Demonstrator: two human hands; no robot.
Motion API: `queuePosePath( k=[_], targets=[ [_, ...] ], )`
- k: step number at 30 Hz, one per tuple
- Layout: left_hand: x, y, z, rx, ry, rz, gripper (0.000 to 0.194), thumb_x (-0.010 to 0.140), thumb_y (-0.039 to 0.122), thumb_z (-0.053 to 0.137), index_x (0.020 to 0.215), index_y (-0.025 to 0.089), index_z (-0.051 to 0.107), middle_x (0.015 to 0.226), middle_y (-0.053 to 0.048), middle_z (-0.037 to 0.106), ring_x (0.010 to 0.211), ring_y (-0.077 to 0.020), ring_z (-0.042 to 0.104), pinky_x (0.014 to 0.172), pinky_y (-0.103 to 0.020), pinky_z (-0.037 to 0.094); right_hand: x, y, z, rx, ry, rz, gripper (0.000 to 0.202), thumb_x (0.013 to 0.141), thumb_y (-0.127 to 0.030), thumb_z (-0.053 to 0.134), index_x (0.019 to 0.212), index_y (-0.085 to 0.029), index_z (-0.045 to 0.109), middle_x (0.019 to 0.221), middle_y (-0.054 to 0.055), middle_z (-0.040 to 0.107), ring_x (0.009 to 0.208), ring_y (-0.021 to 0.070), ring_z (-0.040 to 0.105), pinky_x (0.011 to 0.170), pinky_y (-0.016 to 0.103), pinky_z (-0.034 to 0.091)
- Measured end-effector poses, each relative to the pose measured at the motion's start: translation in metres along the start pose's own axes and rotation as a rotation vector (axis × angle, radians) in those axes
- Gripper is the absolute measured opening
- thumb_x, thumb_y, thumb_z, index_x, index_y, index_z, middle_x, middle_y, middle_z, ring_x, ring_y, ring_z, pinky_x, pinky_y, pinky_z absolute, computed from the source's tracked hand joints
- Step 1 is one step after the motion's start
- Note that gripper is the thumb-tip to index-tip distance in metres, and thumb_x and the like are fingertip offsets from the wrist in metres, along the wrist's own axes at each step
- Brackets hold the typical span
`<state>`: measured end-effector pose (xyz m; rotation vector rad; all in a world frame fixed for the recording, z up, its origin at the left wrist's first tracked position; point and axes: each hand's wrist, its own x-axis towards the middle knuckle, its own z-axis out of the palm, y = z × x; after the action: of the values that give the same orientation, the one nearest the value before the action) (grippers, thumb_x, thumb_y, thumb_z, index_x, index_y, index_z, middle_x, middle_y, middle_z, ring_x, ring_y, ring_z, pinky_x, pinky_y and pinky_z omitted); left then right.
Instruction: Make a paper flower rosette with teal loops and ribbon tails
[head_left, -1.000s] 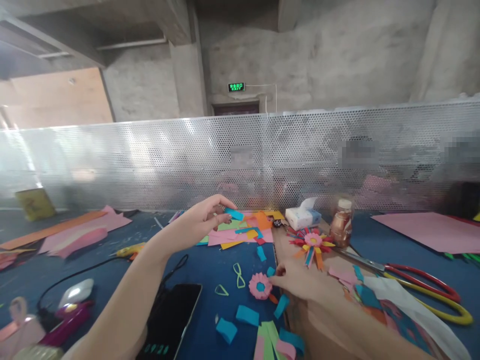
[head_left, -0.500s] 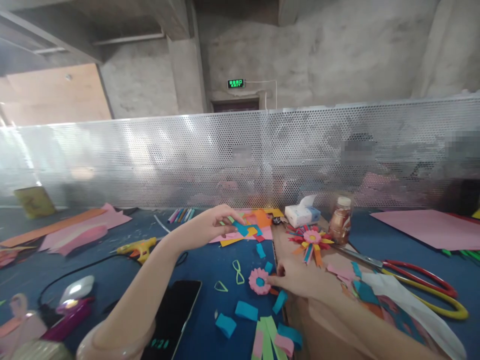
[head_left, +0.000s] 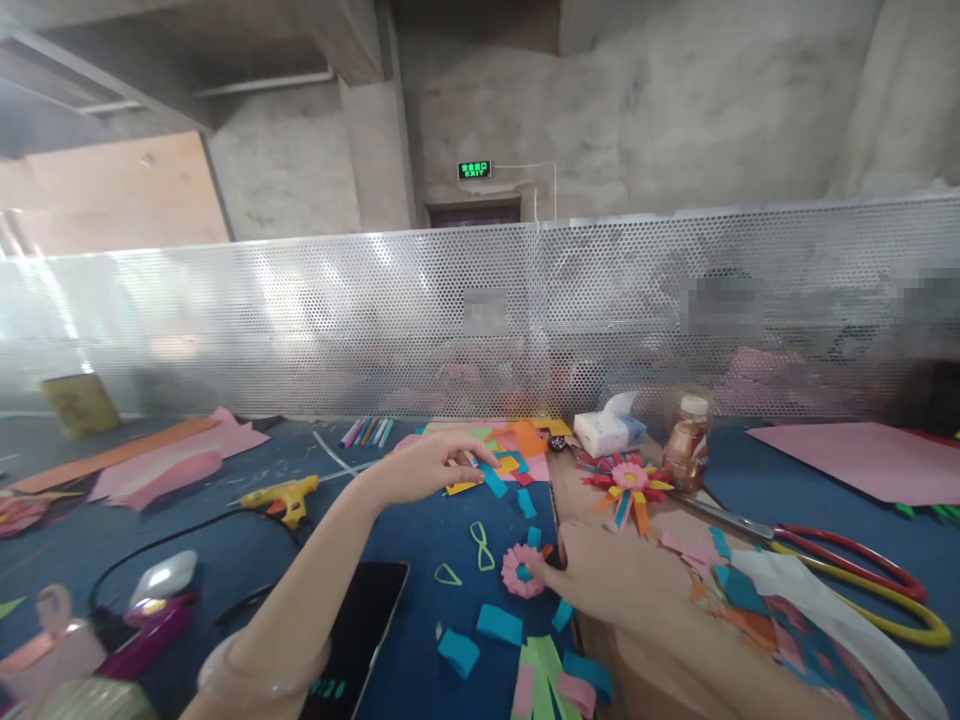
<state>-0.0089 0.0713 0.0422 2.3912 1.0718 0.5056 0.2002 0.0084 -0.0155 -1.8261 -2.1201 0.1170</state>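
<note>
My left hand [head_left: 442, 468] reaches over the blue table, its thumb and fingers pinched on a small blue paper piece [head_left: 492, 478] beside the coloured sheets. My right hand [head_left: 600, 568] touches the right side of a pink paper flower [head_left: 523, 571] with its fingertips; the flower has a blue centre and lies on the table. Around the flower are blue paper loops [head_left: 499, 624], a green bow-shaped strip [head_left: 481, 547] and green and pink strips [head_left: 541, 680]. A finished-looking rosette [head_left: 628, 478] with red, yellow and blue ribbons lies on the cardboard behind my right hand.
Scissors [head_left: 847, 570] and paper scraps lie at the right, a jar [head_left: 686, 445] and tissue pack [head_left: 609, 430] behind. A yellow glue gun [head_left: 283, 498] and phone [head_left: 360, 635] are at the left. A perforated metal screen [head_left: 337, 330] stands behind; people show dimly through it.
The blue piece at my left hand hangs lower and more steeply. My right hand's fingertips now reach over the pink flower's edge towards its centre. The whole view has shifted slightly.
</note>
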Motion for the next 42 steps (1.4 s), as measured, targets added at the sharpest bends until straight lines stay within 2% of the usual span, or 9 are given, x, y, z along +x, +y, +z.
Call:
queuePosePath(
  k=[4,8,15,18,22,26,30,36,42],
  targets=[
    [0.000,0.002,0.000,0.025,-0.006,0.011,0.027,0.077,0.037,0.048,0.099,0.024,0.056,0.077,0.000,0.059,0.068,-0.0124,0.052,0.056,-0.021,0.038,0.000,-0.004,-0.007,-0.122,-0.120,0.049,0.032,0.069,-0.048,0.047,0.062,-0.020,0.061,0.074,0.009,0.063,0.080,0.0301,0.056,0.070,0.040,0.035],
    [0.001,0.001,0.000,0.032,0.002,0.035,0.026,0.077,0.035,0.048,0.098,0.024,0.057,0.078,0.000,0.059,0.070,-0.0131,0.053,0.058,-0.022,0.039,0.004,-0.006,-0.009,0.017,-0.144,0.104,0.022,0.065,-0.042,0.054,0.062,-0.021,0.061,0.074,0.007,0.063,0.076,0.0278,0.057,0.066,0.036,0.034],
    [0.003,-0.004,0.006,-0.045,-0.015,0.042,0.022,0.076,0.033,0.049,0.093,0.023,0.058,0.075,0.000,0.061,0.068,-0.0136,0.056,0.060,-0.024,0.042,0.018,0.014,0.018,0.273,-0.175,0.052,0.017,0.063,-0.036,0.058,0.056,-0.020,0.058,0.063,0.004,0.060,0.058,0.0175,0.054,0.049,0.025,0.031],
    [0.005,-0.007,0.011,-0.123,-0.046,0.017,0.022,0.077,0.030,0.048,0.096,0.023,0.056,0.075,0.000,0.062,0.070,-0.0134,0.058,0.064,-0.025,0.044,0.029,0.027,0.038,0.417,-0.139,-0.007,0.019,0.062,-0.036,0.059,0.058,-0.018,0.055,0.059,0.001,0.057,0.054,0.0140,0.051,0.046,0.022,0.030],
    [0.006,-0.010,0.014,-0.169,-0.058,0.015,0.022,0.074,0.029,0.052,0.095,0.023,0.057,0.079,0.000,0.063,0.075,-0.0138,0.058,0.068,-0.026,0.044,0.043,0.041,0.055,0.631,-0.029,-0.046,0.021,0.063,-0.038,0.058,0.064,-0.018,0.050,0.060,-0.002,0.054,0.056,0.0120,0.049,0.051,0.022,0.034],
    [0.007,-0.014,0.010,-0.147,-0.027,0.013,0.021,0.075,0.030,0.051,0.093,0.022,0.058,0.077,-0.001,0.063,0.072,-0.0139,0.059,0.066,-0.026,0.045,0.053,0.047,0.055,0.861,0.014,-0.037,0.027,0.060,-0.041,0.061,0.064,-0.018,0.047,0.061,-0.002,0.053,0.059,0.0125,0.051,0.056,0.024,0.038],
    [0.009,-0.020,0.013,-0.238,-0.023,0.010,0.022,0.076,0.026,0.049,0.097,0.021,0.054,0.081,-0.003,0.063,0.076,-0.0144,0.060,0.068,-0.027,0.046,0.054,0.044,0.051,1.077,0.027,-0.014,0.031,0.057,-0.041,0.063,0.061,-0.018,0.043,0.057,-0.003,0.052,0.055,0.0125,0.051,0.054,0.024,0.038],
    [0.021,-0.036,0.038,-0.375,-0.027,-0.044,0.023,0.078,0.025,0.045,0.100,0.020,0.052,0.093,-0.005,0.059,0.079,-0.0137,0.061,0.071,-0.028,0.048,0.052,0.043,0.057,1.262,0.096,-0.009,0.034,0.052,-0.038,0.069,0.061,-0.019,0.042,0.056,-0.005,0.048,0.054,0.0106,0.050,0.053,0.023,0.038],
    [0.029,-0.037,0.058,-0.367,0.009,-0.035,0.021,0.076,0.025,0.048,0.095,0.020,0.053,0.101,-0.005,0.056,0.076,-0.0132,0.060,0.070,-0.028,0.048,0.052,0.054,0.071,1.304,0.125,0.030,0.040,0.055,-0.042,0.068,0.081,-0.018,0.048,0.065,0.000,0.059,0.066,0.0173,0.058,0.060,0.028,0.043]
  ],
)
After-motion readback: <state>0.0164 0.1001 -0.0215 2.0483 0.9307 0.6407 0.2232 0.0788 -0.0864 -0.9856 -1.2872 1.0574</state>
